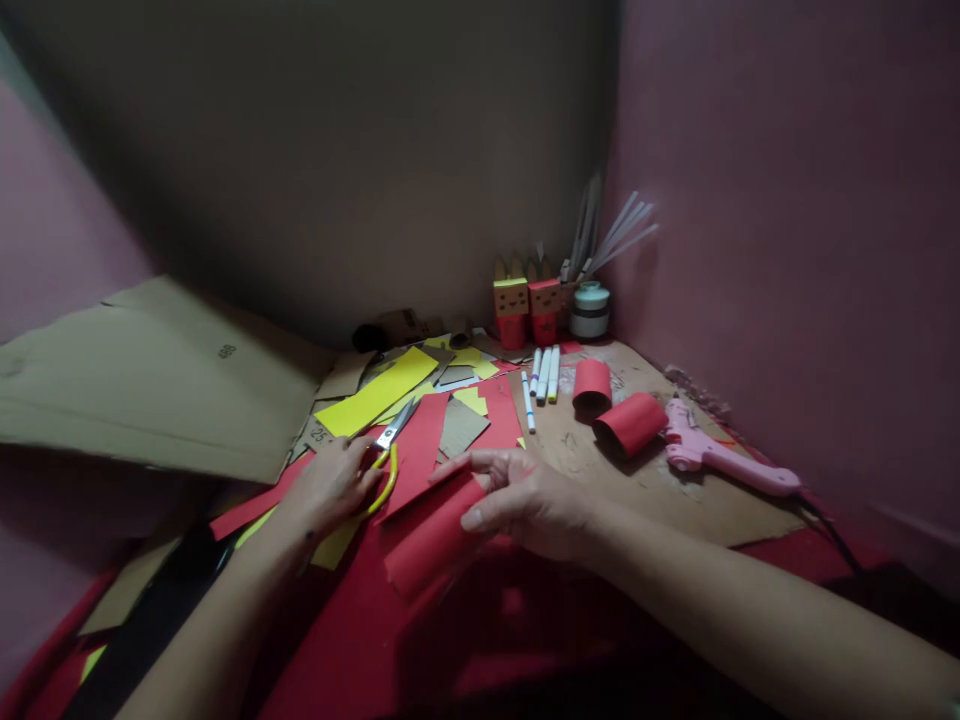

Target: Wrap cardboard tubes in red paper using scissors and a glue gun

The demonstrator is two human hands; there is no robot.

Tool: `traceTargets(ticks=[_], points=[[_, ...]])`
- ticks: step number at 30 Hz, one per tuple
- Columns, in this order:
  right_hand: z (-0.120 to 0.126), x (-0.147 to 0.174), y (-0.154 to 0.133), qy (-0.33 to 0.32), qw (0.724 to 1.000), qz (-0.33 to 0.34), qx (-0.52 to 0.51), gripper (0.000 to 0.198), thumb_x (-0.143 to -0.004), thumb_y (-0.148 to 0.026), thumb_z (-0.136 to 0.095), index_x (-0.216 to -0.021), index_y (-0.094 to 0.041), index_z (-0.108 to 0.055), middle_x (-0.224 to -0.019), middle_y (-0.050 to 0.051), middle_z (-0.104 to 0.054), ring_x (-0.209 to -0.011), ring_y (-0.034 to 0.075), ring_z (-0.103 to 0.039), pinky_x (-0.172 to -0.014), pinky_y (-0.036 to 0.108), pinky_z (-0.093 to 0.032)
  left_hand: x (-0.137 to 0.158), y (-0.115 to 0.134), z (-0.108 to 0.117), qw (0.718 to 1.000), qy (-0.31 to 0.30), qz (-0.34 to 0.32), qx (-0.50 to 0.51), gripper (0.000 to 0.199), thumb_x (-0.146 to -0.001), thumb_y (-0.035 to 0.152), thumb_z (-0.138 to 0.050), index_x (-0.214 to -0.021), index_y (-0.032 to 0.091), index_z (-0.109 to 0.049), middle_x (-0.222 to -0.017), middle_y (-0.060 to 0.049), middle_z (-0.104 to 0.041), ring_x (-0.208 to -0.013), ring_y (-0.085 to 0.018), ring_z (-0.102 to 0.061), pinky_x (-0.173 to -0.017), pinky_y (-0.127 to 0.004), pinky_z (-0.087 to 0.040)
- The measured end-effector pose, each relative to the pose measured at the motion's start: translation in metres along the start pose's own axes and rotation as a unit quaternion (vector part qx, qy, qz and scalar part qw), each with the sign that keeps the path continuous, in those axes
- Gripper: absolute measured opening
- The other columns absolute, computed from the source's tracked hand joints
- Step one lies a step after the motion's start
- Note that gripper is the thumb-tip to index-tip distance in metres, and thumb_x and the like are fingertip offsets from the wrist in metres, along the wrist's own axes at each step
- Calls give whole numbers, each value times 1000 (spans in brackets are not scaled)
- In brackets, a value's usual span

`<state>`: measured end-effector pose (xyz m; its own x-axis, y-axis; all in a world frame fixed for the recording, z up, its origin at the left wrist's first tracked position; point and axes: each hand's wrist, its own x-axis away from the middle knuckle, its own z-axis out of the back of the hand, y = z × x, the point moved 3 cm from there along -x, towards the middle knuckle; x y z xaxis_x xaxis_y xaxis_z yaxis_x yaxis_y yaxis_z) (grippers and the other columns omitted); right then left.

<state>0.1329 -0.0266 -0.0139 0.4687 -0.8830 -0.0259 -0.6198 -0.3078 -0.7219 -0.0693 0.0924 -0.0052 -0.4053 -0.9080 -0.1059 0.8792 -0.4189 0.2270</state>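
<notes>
My left hand (pixel 337 482) is closed at the handles of a pair of yellow-handled scissors (pixel 388 465), low over the scattered paper. The blades point away and to the right, slightly apart. In my right hand (pixel 529 500) is a curled piece of red paper (pixel 435 535), pinched at its right end between thumb and fingers. This piece is bent into an open roll above the red surface. Beneath the scissors lies a red paper sheet (pixel 420 440), with a grey-brown cardboard scrap (pixel 463 428) on it.
Two red paper rolls (pixel 592 385) and a pink glue gun (pixel 731 465) rest on cardboard at right. Several markers (pixel 544 375) lie mid-table. Behind them stand two box-headed figures (pixel 513 310) and a lidded jar (pixel 590 312). Yellow strips (pixel 379 393) and a large cardboard sheet (pixel 165 390) occupy the left.
</notes>
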Motion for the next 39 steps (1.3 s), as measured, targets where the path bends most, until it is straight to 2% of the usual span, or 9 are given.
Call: traceTargets(ticks=[5, 8, 11, 14, 20, 25, 30, 32, 39], points=[[3, 14, -1, 10, 999, -3, 46, 53, -53, -9, -78, -104, -13, -60, -72, 2, -67, -62, 13, -63, -67, 27, -50, -1, 15, 7, 1000, 11, -16, 3, 36, -75, 40, -46, -95, 17, -65, -94, -14, -66, -90, -30, -58, -82, -40, -43], [12, 24, -11, 27, 999, 38, 25, 53, -54, -8, -76, -105, -12, -59, -76, 4, -68, -67, 15, -64, -68, 29, -51, 7, 36, 14, 995, -7, -9, 102, 38, -79, 48, -44, -96, 20, -64, -89, -8, -69, -82, -24, -62, -74, -33, -49], [24, 34, -25, 56, 994, 92, -18, 47, -57, -7, -72, -102, -12, -58, -85, 7, -68, -74, 18, -64, -70, 33, -53, 21, 62, 21, 932, -32, 30, 361, 31, -77, 45, -56, -91, 19, -63, -67, -2, -62, -60, -16, -59, -55, -26, -49], [33, 42, -34, 78, 991, 108, -29, 44, -59, -7, -69, -100, -12, -56, -89, 9, -67, -79, 21, -64, -71, 37, -54, 36, 91, 27, 879, -29, -11, 476, 28, -75, 36, -65, -98, 20, -63, -72, -2, -62, -60, -13, -57, -53, -24, -49], [35, 48, -37, 70, 993, 99, 1, 49, -59, -8, -70, -106, -11, -56, -89, 10, -67, -79, 23, -65, -69, 39, -55, 47, 136, 27, 914, 15, -158, 373, 31, -80, 25, -60, -111, 28, -61, -101, -4, -61, -90, -19, -60, -78, -30, -51], [37, 50, -36, 83, 993, 87, -9, 48, -60, -8, -68, -106, -14, -56, -89, 8, -68, -77, 22, -66, -67, 40, -57, 36, 147, 18, 890, 38, -207, 405, 21, -79, 16, -59, -94, 27, -69, -94, -2, -64, -92, -17, -60, -80, -26, -48], [46, 51, -36, 97, 991, 94, -2, 46, -59, -8, -68, -103, -14, -55, -86, 7, -67, -75, 22, -65, -64, 41, -57, 24, 145, 2, 870, -12, -118, 478, 13, -73, 21, -62, -83, 22, -70, -89, -2, -67, -79, -18, -63, -65, -26, -52], [50, 50, -35, 104, 991, 88, 3, 46, -60, -8, -69, -103, -14, -54, -87, 7, -66, -74, 22, -65, -66, 44, -57, 21, 143, -6, 858, -17, -82, 507, 10, -71, 21, -63, -78, 22, -71, -87, -1, -68, -80, -19, -65, -66, -27, -53], [48, 57, -31, 134, 987, 67, 56, 61, -64, -14, -73, -118, -18, -46, -98, 8, -62, -76, 21, -66, -64, 39, -58, 22, 133, -20, 846, 42, -77, 526, 12, -72, 19, -63, -75, 25, -72, -89, 0, -70, -87, -19, -64, -74, -27, -51]])
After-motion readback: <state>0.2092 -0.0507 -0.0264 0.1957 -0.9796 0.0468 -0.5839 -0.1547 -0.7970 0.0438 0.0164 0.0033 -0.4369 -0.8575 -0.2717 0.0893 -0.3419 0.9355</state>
